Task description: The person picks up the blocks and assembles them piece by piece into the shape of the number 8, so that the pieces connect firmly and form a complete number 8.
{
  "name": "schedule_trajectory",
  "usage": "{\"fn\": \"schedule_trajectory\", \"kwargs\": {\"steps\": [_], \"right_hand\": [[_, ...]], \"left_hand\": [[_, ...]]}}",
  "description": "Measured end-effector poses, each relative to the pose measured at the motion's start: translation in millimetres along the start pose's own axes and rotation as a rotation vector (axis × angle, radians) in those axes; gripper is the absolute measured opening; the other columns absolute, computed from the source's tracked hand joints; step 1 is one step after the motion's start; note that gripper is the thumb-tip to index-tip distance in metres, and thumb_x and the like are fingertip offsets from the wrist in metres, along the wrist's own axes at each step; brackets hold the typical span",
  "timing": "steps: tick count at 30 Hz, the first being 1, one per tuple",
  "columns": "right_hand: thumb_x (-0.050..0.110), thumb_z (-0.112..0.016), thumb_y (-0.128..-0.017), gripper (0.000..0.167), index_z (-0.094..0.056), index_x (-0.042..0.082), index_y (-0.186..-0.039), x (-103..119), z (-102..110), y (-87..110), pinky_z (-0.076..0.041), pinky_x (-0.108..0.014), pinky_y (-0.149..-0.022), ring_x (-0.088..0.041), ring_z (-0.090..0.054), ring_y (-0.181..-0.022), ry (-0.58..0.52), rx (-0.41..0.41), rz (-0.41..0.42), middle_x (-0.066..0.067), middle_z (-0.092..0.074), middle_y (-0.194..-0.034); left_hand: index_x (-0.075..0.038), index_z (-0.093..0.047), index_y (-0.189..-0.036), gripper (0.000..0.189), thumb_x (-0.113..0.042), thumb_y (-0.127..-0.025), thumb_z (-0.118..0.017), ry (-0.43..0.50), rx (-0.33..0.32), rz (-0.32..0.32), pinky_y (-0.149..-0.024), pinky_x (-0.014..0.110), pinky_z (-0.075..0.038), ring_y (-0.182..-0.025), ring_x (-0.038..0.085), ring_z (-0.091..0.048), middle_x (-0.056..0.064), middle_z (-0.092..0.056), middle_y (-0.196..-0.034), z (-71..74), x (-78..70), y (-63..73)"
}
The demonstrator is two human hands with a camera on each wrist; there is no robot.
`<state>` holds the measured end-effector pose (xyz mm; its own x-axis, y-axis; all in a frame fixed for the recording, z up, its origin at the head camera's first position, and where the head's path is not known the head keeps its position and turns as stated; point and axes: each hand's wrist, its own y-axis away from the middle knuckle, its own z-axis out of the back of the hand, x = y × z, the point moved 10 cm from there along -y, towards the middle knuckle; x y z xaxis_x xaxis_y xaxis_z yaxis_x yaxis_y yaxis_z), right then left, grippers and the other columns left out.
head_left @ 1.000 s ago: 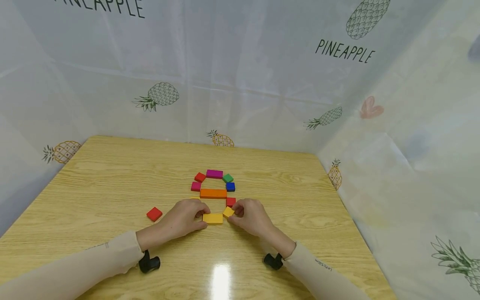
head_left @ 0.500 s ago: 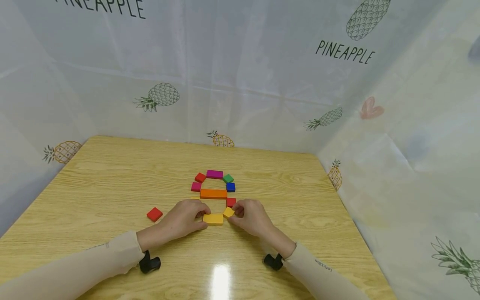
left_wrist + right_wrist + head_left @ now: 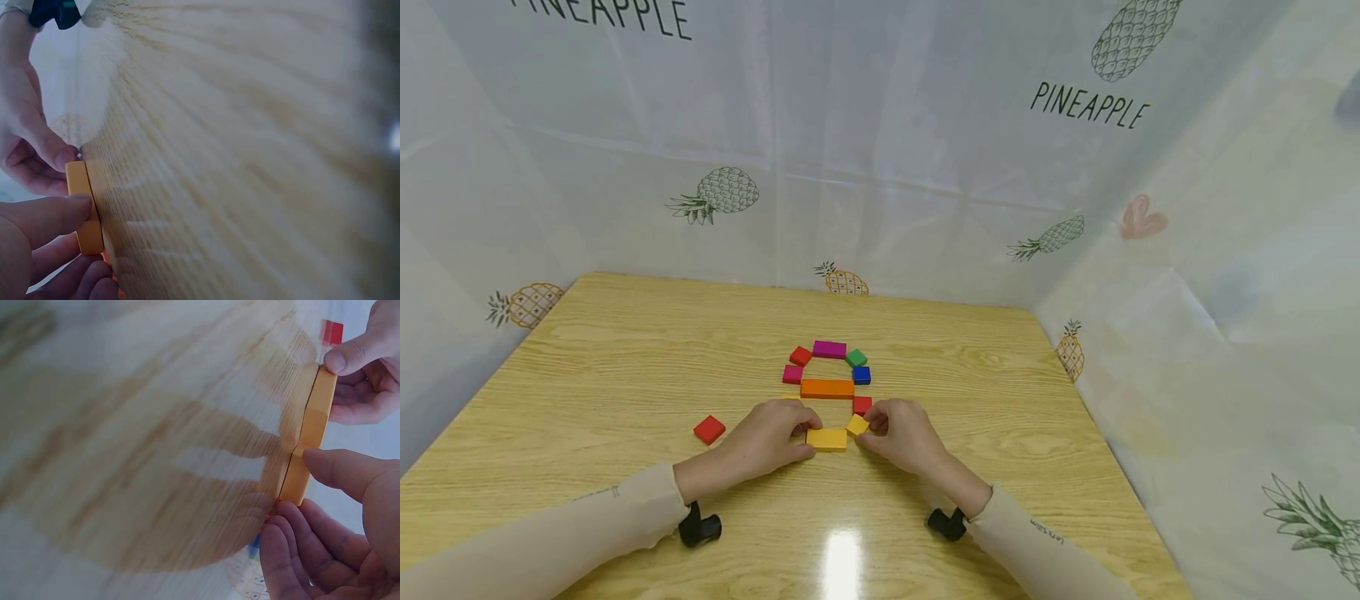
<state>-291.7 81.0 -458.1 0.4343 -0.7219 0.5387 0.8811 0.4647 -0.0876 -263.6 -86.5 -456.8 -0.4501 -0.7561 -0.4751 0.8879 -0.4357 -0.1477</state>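
Note:
In the head view, my left hand (image 3: pixel 766 435) pinches the left end of a flat yellow rectangular block (image 3: pixel 827 440) lying on the table. My right hand (image 3: pixel 904 435) pinches a smaller yellow block (image 3: pixel 858 426), turned at an angle by the long one's right end. The right wrist view shows the small yellow block (image 3: pixel 295 481) meeting the long yellow block (image 3: pixel 319 406) end to end. Just behind lies a red block (image 3: pixel 862 405), close to the right fingertips. Another yellow block (image 3: pixel 791 397) is mostly hidden behind the left hand.
An orange bar (image 3: pixel 827 389) crosses the ring of blocks. Beyond it curve pink (image 3: pixel 792 374), red (image 3: pixel 801 357), purple (image 3: pixel 830 349), green (image 3: pixel 857 357) and blue (image 3: pixel 861 376) blocks. A loose red block (image 3: pixel 710 430) lies left of the left hand. A printed curtain (image 3: pixel 880 225) hangs behind the table.

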Motion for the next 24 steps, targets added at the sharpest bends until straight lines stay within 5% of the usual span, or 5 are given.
{"fn": "schedule_trajectory", "kwargs": {"steps": [14, 24], "right_hand": [[0.02, -0.089, -0.089, 0.019, -0.079, 0.007, -0.1, 1, 0, 0.9, -0.057, -0.023, -0.073, -0.009, -0.065, -0.078, 0.005, -0.006, 0.011, 0.0, -0.074, -0.089], [0.02, -0.089, -0.089, 0.019, -0.079, 0.007, -0.1, -1, 0, 0.0, -0.056, -0.023, -0.073, -0.008, -0.063, -0.077, -0.001, -0.009, 0.004, 0.001, -0.073, -0.089]], "left_hand": [[-0.015, -0.078, -0.117, 0.037, -0.025, -0.084, -0.092, 0.021, 0.004, -0.021, -0.081, 0.031, -0.057, -0.089, 0.01, -0.063, -0.006, -0.074, -0.106, 6.3, 3.6, 1.5], [-0.018, -0.078, -0.123, 0.035, -0.028, -0.091, -0.087, -0.016, -0.051, -0.02, -0.082, 0.042, -0.059, -0.101, 0.023, -0.071, -0.001, -0.077, -0.117, 61.3, 15.5, 8.4]]}}
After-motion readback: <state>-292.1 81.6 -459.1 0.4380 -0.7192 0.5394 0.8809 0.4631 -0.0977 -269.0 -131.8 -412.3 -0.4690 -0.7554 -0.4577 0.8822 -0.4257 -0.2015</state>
